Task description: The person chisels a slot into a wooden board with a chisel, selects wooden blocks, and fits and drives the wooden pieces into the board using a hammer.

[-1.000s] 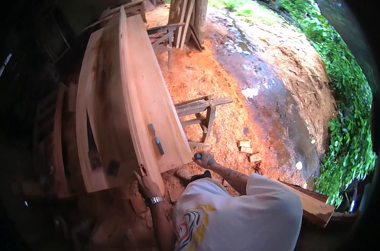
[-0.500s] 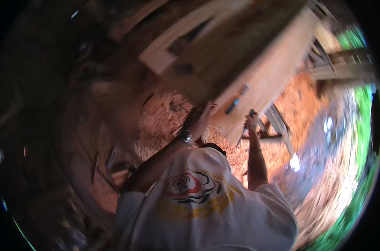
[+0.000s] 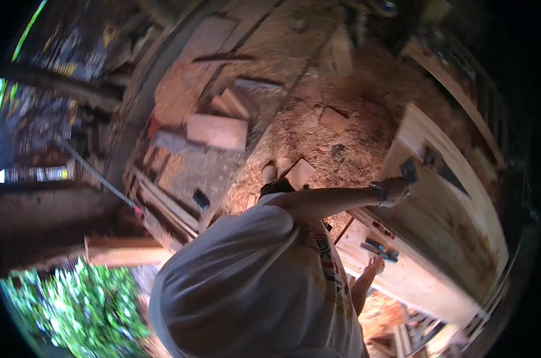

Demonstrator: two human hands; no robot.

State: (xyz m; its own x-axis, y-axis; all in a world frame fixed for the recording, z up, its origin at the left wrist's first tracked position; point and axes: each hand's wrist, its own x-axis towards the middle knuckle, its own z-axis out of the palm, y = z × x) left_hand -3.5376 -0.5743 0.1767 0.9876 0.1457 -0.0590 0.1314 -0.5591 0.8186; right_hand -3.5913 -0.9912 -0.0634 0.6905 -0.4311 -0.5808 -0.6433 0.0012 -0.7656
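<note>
My left hand (image 3: 395,191), with a watch at its wrist, is over the edge of a large wooden panel (image 3: 443,221). Just beyond its fingers shows a dark rectangular patch (image 3: 408,170); whether I hold it I cannot tell, and the fingers are blurred. On the pale bench board (image 3: 419,271) below lies a black and blue tool (image 3: 382,250), its exact kind unclear. My right hand (image 3: 374,267) is beside this tool with fingers stretched out and apart. The tool seems to lie on the board, not in my grip.
Wood shavings (image 3: 306,137) cover the ground. A flat wood block (image 3: 216,131) and other offcuts lie at the left, near a dark object (image 3: 201,198). Long timbers (image 3: 169,203) run by a post, and a long plank (image 3: 461,101) leans at the upper right.
My head and body have turned, so the bench now appears at the right. My right hand gripped a dark object earlier; now its fingers are spread beside the black and blue tool.
</note>
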